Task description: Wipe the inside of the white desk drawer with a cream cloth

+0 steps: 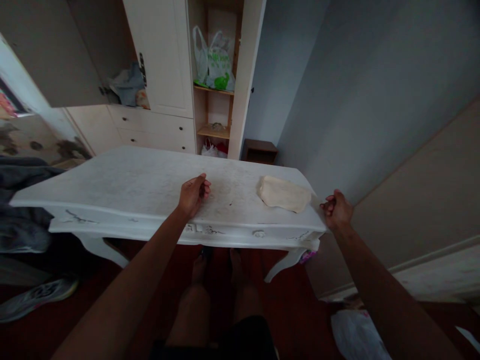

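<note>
My left hand (194,195) is at the front of a white table (150,172), its fingers curled in and nothing showing in them. By the table's right end is my right hand (338,210), also loosely closed, with no object visible in it. Between the two hands, closer to the right one, lies a folded cream cloth (285,193) on the tabletop. Neither hand touches the cloth. Grey smudges and a small dark speck (230,204) mark the surface between my left hand and the cloth.
Behind the table stands a white wardrobe (165,60) with doors open and plastic bags (219,62) on a shelf. A small brown cabinet (259,150) sits behind. Dark clothes (22,210) and a shoe (37,297) are at left, a white bag (358,335) at lower right.
</note>
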Motion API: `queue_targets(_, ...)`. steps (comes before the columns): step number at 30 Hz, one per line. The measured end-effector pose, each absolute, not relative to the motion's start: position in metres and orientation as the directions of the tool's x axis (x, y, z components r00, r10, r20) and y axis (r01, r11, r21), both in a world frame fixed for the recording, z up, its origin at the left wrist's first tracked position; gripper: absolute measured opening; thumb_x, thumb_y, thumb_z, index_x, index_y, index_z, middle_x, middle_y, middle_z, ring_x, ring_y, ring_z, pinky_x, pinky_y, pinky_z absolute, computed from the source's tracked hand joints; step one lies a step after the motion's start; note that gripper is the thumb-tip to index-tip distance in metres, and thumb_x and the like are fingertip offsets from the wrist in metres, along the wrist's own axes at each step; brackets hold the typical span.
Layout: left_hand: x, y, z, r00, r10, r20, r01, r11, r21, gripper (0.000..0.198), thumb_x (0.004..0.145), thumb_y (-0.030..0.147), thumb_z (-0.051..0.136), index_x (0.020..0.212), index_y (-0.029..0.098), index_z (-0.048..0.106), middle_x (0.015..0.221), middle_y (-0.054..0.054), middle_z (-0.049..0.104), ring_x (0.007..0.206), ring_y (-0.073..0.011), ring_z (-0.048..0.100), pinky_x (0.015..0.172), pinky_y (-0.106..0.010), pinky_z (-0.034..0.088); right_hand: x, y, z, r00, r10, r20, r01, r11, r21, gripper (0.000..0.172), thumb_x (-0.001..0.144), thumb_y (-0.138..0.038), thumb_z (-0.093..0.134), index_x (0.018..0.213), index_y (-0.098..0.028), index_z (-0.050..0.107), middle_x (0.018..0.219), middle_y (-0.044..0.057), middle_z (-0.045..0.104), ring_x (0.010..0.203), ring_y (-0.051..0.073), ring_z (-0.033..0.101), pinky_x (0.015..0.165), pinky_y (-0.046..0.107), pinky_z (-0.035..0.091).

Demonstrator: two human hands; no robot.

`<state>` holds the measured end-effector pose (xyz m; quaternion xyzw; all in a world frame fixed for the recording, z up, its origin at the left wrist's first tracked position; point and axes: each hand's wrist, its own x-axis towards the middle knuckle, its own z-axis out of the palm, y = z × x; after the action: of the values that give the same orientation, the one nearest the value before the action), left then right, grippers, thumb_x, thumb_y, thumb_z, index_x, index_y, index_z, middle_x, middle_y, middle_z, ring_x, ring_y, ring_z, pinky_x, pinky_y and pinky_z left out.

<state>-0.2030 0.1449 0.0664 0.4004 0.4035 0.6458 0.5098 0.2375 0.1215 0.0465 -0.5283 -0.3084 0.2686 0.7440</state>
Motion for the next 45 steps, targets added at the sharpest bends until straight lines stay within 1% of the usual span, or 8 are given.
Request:
queue_targets(8, -0.206, 0.143, 0.067, -0.147, 0.982, 0.122, -0.319, -0.163, 0.934, 0.033, 0.072, 0.048, 0.072, 0.070, 0.016, 0.063, 0.057, 0.002, 0.058, 0.048, -0.0080, 0.049, 0.046, -0.021, 0.038, 0.235, 0.121, 0.046, 0.658, 0.725, 0.205, -0.028, 0.295, -0.955, 0.038, 0.083, -0.048, 0.066, 0.057, -0.022, 0.056, 0.034, -0.010, 0.040, 0.027, 0.005, 0.033, 0.040, 0.019, 0.048)
queue_targets(15, -0.206, 0.139, 0.064, -0.045, 0.986, 0.159, -0.289, -0.165, 0.943, 0.040, 0.063, 0.049, 0.081, 0.081, 0.015, 0.070, 0.069, -0.002, 0.068, 0.055, -0.0095, 0.056, 0.055, -0.024, 0.045, 0.232, 0.121, 0.048, 0.645, 0.733, 0.215, 0.006, 0.277, -0.961, 0.036, 0.084, -0.045, 0.065, 0.058, -0.022, 0.057, 0.034, -0.009, 0.043, 0.026, 0.005, 0.033, 0.036, 0.018, 0.044)
queue_targets(22, -0.203, 0.140, 0.060, -0.090, 0.979, 0.183, -0.232, -0.199, 0.952, 0.038, 0.058, 0.045, 0.083, 0.080, 0.015, 0.073, 0.067, -0.002, 0.069, 0.057, -0.0105, 0.057, 0.058, -0.025, 0.046, 0.227, 0.121, 0.049, 0.628, 0.748, 0.213, 0.058, 0.228, -0.972, 0.032, 0.079, -0.039, 0.070, 0.056, -0.020, 0.059, 0.034, -0.007, 0.045, 0.027, 0.006, 0.038, 0.027, 0.017, 0.027)
queue_targets(33, -0.198, 0.124, 0.064, -0.236, 0.942, 0.241, -0.070, -0.263, 0.962, 0.025, 0.063, 0.039, 0.069, 0.075, 0.017, 0.069, 0.061, 0.001, 0.062, 0.052, -0.0106, 0.051, 0.055, -0.026, 0.041, 0.227, 0.122, 0.047, 0.637, 0.733, 0.237, 0.064, 0.256, -0.964, 0.029, 0.075, -0.040, 0.070, 0.056, -0.019, 0.061, 0.034, -0.006, 0.047, 0.027, 0.006, 0.037, 0.027, 0.017, 0.025)
queue_targets(35, -0.197, 0.112, 0.067, -0.232, 0.944, 0.236, -0.125, -0.270, 0.955, 0.022, 0.063, 0.036, 0.069, 0.076, 0.018, 0.069, 0.062, 0.001, 0.062, 0.054, -0.0107, 0.052, 0.056, -0.026, 0.041, 0.226, 0.121, 0.048, 0.635, 0.733, 0.243, 0.066, 0.262, -0.963, 0.029, 0.075, -0.039, 0.070, 0.055, -0.019, 0.062, 0.034, -0.006, 0.047, 0.026, 0.006, 0.036, 0.027, 0.017, 0.025)
queue_targets(38, -0.192, 0.085, 0.065, -0.188, 0.961, 0.204, -0.310, -0.255, 0.916, 0.019, 0.061, 0.029, 0.069, 0.077, 0.019, 0.069, 0.063, 0.001, 0.062, 0.056, -0.0106, 0.052, 0.057, -0.026, 0.041, 0.225, 0.120, 0.050, 0.628, 0.737, 0.249, 0.065, 0.270, -0.961, 0.029, 0.075, -0.037, 0.070, 0.055, -0.019, 0.062, 0.034, -0.006, 0.048, 0.027, 0.006, 0.037, 0.027, 0.017, 0.025)
queue_targets(41, -0.177, 0.052, 0.047, -0.104, 0.980, 0.169, -0.439, -0.198, 0.876, 0.018, 0.061, 0.026, 0.070, 0.078, 0.021, 0.069, 0.067, 0.000, 0.063, 0.058, -0.0115, 0.053, 0.058, -0.027, 0.043, 0.225, 0.119, 0.050, 0.621, 0.743, 0.250, 0.059, 0.274, -0.960, 0.029, 0.075, -0.038, 0.071, 0.055, -0.019, 0.062, 0.034, -0.006, 0.048, 0.028, 0.006, 0.037, 0.027, 0.017, 0.025)
queue_targets(45, -0.143, 0.012, -0.002, 0.008, 1.000, -0.009, -0.416, 0.011, 0.909, 0.013, 0.064, 0.029, 0.073, 0.074, 0.022, 0.071, 0.076, -0.002, 0.068, 0.056, -0.0113, 0.053, 0.057, -0.029, 0.045, 0.225, 0.120, 0.049, 0.625, 0.740, 0.248, 0.057, 0.274, -0.960, 0.029, 0.075, -0.038, 0.071, 0.055, -0.019, 0.061, 0.034, -0.006, 0.047, 0.028, 0.006, 0.036, 0.027, 0.017, 0.025)
